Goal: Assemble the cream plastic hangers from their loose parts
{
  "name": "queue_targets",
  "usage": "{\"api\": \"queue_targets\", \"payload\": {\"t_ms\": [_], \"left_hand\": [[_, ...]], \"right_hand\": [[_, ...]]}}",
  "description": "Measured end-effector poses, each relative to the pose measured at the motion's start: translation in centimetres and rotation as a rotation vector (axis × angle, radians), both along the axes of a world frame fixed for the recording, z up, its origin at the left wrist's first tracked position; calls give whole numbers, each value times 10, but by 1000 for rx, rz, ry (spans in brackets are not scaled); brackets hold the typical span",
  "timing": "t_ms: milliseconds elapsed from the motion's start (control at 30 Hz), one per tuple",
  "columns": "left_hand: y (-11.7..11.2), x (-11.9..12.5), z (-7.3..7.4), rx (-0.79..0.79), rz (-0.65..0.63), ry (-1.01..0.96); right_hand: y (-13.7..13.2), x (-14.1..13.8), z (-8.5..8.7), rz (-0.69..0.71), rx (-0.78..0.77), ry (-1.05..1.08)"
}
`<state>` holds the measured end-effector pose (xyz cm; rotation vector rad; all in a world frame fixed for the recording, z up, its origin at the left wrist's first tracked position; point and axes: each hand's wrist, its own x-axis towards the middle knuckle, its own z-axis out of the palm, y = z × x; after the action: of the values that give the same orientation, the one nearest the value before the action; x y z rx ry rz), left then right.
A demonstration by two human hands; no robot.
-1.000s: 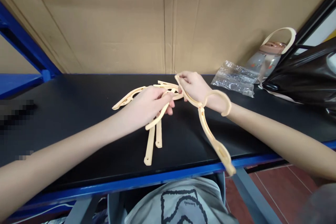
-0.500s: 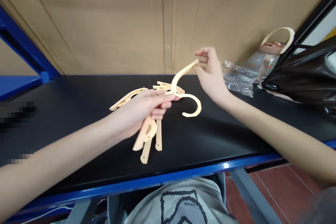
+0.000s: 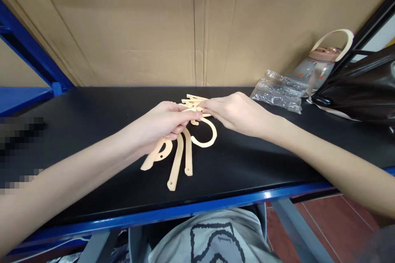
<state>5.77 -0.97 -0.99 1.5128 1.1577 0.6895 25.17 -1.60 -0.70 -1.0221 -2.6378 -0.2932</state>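
Observation:
My left hand [image 3: 168, 120] is closed around a cream folding hanger [image 3: 213, 135], thumb on top near its joint. The hanger's curved hook hangs down to the right, and one of its arms [image 3: 148, 162] sticks out below my left palm. My right hand [image 3: 237, 111] is pinched at the same joint, its fingertips meeting my left thumb; the part under them is mostly hidden. Beneath, two loose cream strips [image 3: 175, 166] with holes at their ends lie on the black tabletop [image 3: 101, 115]. More cream hanger pieces [image 3: 193, 98] lie just behind my hands, partly covered.
A crumpled clear plastic bag [image 3: 277, 92] lies at the back right. Beside it stand a clear bottle [image 3: 319, 65] with a looped handle and a shiny black bag [image 3: 364, 86]. Cardboard [image 3: 132, 28] walls off the back. A blue rail [image 3: 197, 206] edges the front.
My right hand has come down and left from the raised hanger arm to the joint, and that arm no longer stands up. The hook has shifted left and lower.

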Motion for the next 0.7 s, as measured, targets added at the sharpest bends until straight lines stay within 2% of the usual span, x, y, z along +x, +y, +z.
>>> {"api": "queue_targets", "payload": {"t_ms": [200,267,400,467,533,633,700], "left_hand": [[-10,2,6,85,-13,32],[-15,3,7,82,-43,34],[-16,4,7,-79,-79,-79],[-11,3,6,-125,-89,-136],[-5,1,5,-152,-99,-152],[1,0,5,-196,-121,-158],[3,0,6,-226,-132,-173]], "right_hand": [[3,-3,-1,-101,-236,267],[9,0,-2,-174,-215,301],[16,5,-9,-256,-152,160],[16,4,-13,-228,-181,168],[15,1,-14,-149,-256,331],[13,-2,-12,32,-519,587],[12,-3,-10,122,-667,625]]}}
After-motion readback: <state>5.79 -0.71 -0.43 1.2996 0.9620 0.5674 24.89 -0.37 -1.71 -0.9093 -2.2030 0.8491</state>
